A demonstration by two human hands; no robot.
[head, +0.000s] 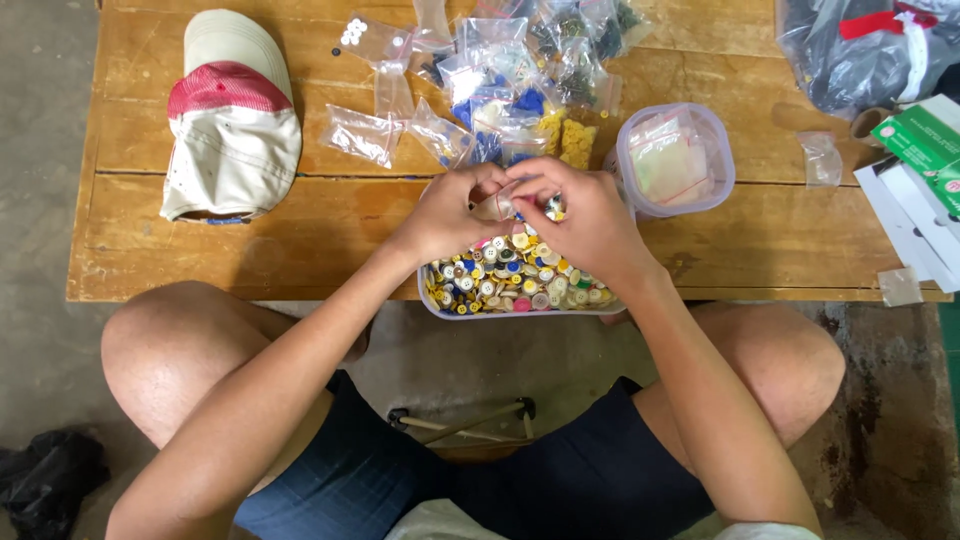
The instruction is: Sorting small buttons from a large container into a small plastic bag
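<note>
A clear plastic tub (432, 302) full of mixed coloured buttons (510, 280) sits at the near edge of a low wooden table (300, 240). Both hands meet just above it. My left hand (450, 212) pinches a small clear plastic bag (497, 206) between its fingertips. My right hand (585, 222) is curled over the tub, its fingertips holding a few buttons (552, 208) at the mouth of the bag. The palms hide most of the bag.
A pile of small bags of buttons (510, 80) lies behind the hands. An empty-looking lidded tub (675, 160) stands to the right, a red and cream cap (232, 120) to the left. Boxes (925, 170) and a dark bag (860, 50) crowd the right edge.
</note>
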